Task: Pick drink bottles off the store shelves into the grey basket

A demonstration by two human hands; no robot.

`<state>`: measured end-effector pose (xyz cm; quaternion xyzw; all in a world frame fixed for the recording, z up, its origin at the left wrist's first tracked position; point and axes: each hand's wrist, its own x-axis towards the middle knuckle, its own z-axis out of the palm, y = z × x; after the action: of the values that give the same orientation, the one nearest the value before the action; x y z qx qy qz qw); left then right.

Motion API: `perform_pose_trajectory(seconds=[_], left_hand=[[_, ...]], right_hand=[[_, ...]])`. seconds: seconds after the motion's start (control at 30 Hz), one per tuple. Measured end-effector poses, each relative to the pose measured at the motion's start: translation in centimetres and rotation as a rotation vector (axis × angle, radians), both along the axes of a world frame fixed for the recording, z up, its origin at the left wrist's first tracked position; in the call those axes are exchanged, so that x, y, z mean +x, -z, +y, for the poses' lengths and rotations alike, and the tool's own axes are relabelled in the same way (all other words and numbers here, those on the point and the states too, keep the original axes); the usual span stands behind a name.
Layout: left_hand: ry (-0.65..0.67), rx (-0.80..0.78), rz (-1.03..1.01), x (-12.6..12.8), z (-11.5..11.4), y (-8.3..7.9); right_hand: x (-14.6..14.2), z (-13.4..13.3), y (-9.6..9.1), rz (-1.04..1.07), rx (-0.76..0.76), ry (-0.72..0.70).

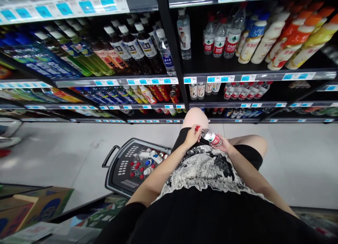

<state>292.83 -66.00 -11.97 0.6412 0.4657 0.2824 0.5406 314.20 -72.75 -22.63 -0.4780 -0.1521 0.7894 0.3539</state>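
Note:
I hold a small clear water bottle (210,135) with a red cap and red label across my lap, lying almost level. My left hand (192,136) is closed around its capped end. My right hand (222,144) is closed around its base end. Both hands sit above my knees, in front of the drink shelves. A dark grey shopping basket (116,179) stands on the floor to my left, with several bottles lying in it.
Black shelving (173,54) full of drink bottles runs across the view, with blue price tags along the shelf edges. Water bottles with red labels (219,38) stand on the right shelf. Cardboard boxes (34,205) lie at lower left. Grey tiled floor (66,149) lies between.

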Motion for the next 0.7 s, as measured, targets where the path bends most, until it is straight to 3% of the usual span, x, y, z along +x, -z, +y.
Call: perform_pose_trajectory(seconds=[0.17,0.37,0.47,0.6,0.7], left_hand=[[-0.013,-0.015,0.014,-0.6,0.2,0.1],[0.016,-0.030,-0.002,-0.6,-0.1,-0.3],[-0.006,-0.057,-0.041,-0.5,0.2,0.1],[-0.036,-0.071,-0.056,-0.4,0.3,0.8],[-0.073,-0.076,-0.063,-0.3,0.2,0.7]], right_hand=[[0.4,-0.1,1.1,0.144,-0.017,-0.052],[1.1,-0.4,3.1,0.529,0.171,-0.197],[1.4,-0.4,3.3,0.542,0.183,-0.253],[1.5,-0.3,3.3,0.501,0.203,-0.166],[1.4,-0.3,3.5,0.498,0.206,-0.178]])
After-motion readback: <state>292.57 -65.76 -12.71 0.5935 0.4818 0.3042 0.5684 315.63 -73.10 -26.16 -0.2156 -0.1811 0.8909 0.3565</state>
